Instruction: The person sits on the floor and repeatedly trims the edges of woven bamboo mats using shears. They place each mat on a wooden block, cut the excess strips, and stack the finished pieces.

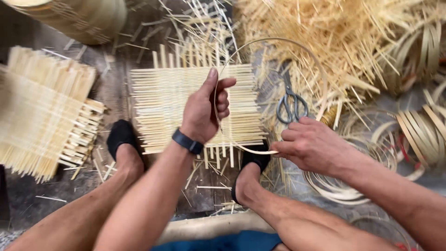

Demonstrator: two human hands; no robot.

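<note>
Bamboo hoop [260,44] arcs above the woven mat [162,100]. Left hand [204,109] pinches its left side; right hand [311,144] grips the lower end, right of the mat.

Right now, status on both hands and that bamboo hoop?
Left hand and right hand both gripping bamboo hoop, held over woven mat. Scissors lying inside the loop.
</note>
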